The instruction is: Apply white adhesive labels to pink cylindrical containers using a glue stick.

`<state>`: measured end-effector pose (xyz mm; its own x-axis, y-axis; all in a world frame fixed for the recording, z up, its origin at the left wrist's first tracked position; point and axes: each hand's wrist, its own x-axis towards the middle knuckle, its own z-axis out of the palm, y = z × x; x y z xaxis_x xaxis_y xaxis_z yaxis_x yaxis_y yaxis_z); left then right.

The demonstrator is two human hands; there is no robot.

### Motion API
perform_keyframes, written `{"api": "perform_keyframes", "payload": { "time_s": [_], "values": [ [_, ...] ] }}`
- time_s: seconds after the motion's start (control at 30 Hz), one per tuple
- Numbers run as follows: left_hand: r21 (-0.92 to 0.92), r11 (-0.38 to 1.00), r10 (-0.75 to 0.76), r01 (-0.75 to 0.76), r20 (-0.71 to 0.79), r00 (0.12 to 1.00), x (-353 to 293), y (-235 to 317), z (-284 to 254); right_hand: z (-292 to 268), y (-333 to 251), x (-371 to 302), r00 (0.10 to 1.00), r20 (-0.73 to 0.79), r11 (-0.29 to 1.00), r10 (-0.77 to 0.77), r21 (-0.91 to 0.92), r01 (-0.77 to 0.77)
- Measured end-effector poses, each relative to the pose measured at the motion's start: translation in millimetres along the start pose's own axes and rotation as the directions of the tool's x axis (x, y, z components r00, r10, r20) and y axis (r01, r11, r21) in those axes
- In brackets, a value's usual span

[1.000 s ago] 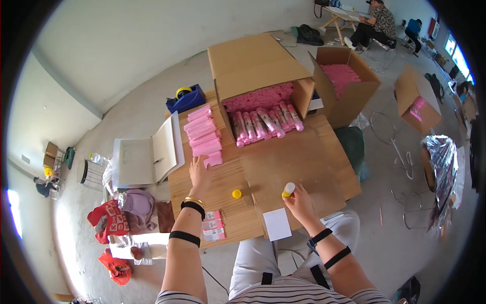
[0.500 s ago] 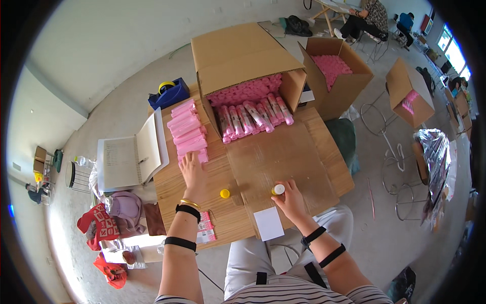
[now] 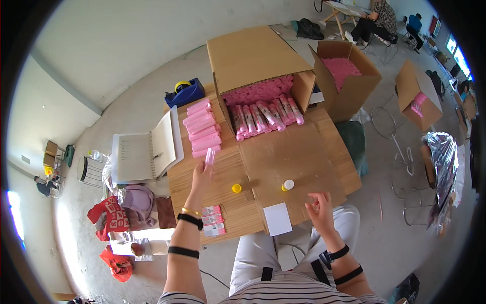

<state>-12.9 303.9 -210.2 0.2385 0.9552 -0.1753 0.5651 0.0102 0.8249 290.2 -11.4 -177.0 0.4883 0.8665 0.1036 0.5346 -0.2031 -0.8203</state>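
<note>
Our right hand (image 3: 320, 210) hovers loosely spread, holding nothing, over the tabletop (image 3: 228, 200) near the white card (image 3: 277, 219). Farther out, our left hand (image 3: 201, 175) pinches a pink packet (image 3: 209, 156) upright, just before the pink stack (image 3: 202, 129).

Pink packets (image 3: 202, 129), brown cardboard box (image 3: 258, 53), yellow cap (image 3: 236, 188), white card (image 3: 277, 219), black-and-white striped shirt (image 3: 283, 293)
</note>
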Motion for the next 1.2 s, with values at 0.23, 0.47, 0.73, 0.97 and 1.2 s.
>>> {"api": "perform_keyframes", "payload": {
  "time_s": [0.23, 0.47, 0.73, 0.97, 1.2],
  "values": [
    [-0.723, 0.669, 0.121, 0.173, 0.336, 0.934, -165.3, 127.7, 5.3, -16.2, -65.5, -4.2, 0.986, 0.064, 0.968, -0.157, 0.206, 0.141],
    [-0.551, 0.801, 0.363, 0.235, 0.758, 0.542, -248.7, 163.5, 8.2, -39.8, -155.7, -16.1, 0.863, 0.275, 0.754, -0.425, 0.635, 0.168],
    [-0.151, 0.917, 0.378, -0.369, 0.620, 0.687, -297.3, 164.8, 35.5, -54.7, -117.9, -73.6, 0.909, 0.337, 0.911, -0.246, 0.400, 0.098],
    [-0.221, 0.664, 0.206, 0.715, 0.972, 0.109, -305.0, 119.2, 53.6, -69.0, -104.0, -123.2, 0.826, 0.335, 0.868, -0.453, 0.375, 0.325],
    [-0.162, 0.910, 0.049, 0.381, 0.956, 0.289, -292.6, 97.6, 82.7, -79.0, -72.4, -122.1, 0.827, 0.462, 0.940, -0.320, 0.265, 0.215]
  ]
}}
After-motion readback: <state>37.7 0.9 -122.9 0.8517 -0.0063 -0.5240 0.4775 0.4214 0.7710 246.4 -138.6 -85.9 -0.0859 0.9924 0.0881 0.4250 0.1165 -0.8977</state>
